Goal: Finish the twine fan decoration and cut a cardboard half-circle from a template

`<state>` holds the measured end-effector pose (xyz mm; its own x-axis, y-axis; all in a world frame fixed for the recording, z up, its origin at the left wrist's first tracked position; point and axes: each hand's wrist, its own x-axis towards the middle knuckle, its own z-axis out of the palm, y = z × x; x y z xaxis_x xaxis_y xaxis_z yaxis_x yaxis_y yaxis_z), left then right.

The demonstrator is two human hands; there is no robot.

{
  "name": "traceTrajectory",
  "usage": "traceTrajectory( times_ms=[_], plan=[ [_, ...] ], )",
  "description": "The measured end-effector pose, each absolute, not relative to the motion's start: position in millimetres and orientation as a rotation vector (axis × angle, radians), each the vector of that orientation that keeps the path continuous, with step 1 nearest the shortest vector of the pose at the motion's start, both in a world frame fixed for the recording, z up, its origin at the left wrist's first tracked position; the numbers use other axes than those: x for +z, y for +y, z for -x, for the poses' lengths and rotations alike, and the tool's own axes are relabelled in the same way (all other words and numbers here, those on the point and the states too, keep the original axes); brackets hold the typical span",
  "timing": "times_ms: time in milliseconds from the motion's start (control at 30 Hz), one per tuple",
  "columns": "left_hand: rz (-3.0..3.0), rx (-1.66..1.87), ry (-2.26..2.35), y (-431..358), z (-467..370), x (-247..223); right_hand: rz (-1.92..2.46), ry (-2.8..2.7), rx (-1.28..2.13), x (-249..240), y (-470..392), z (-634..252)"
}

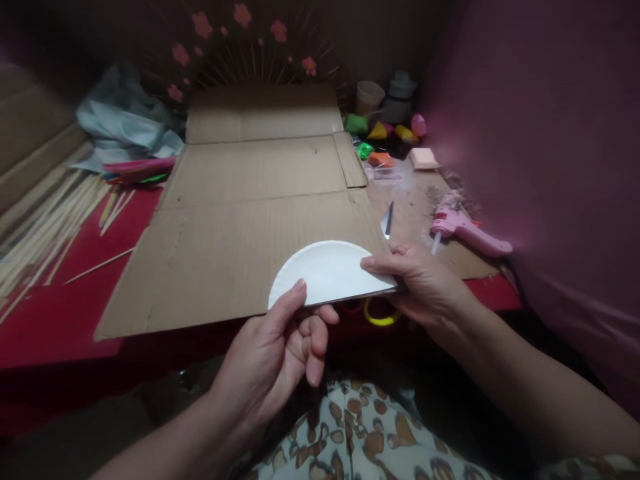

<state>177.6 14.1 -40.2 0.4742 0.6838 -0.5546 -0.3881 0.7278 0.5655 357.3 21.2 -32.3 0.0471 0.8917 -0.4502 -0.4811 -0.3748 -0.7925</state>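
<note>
A white half-circle with a fluted rim, like a folded or cut paper plate [330, 273], is held up over the near edge of a flattened cardboard sheet [225, 247]. My left hand [280, 353] pinches its left end, thumb on top and fingers curled beneath. At the right end my right hand [425, 287] grips it, the thumb lying on the white face and the other fingers mostly hidden underneath. A pointed blade [389, 220] shows just beyond my right hand; its handle is out of sight. Below the plate hangs a yellow ring [379, 313], partly covered.
Thin wooden sticks [60, 227] lie at the left on a red cloth [120, 260], near a pale blue plastic bag [120, 120]. To the right are a pink glue gun [470, 230], colourful clay packs [380, 159], a cup [369, 97] and a pink curtain [540, 133].
</note>
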Motion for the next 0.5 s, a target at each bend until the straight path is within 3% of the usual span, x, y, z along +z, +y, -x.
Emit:
traceTrajectory(
  times_ms=[500],
  plan=[
    [-0.428,0.649,0.874,7.1,-176.1,-47.0,1.162,-0.537,1.613,-34.6,19.0,-359.6]
  ],
)
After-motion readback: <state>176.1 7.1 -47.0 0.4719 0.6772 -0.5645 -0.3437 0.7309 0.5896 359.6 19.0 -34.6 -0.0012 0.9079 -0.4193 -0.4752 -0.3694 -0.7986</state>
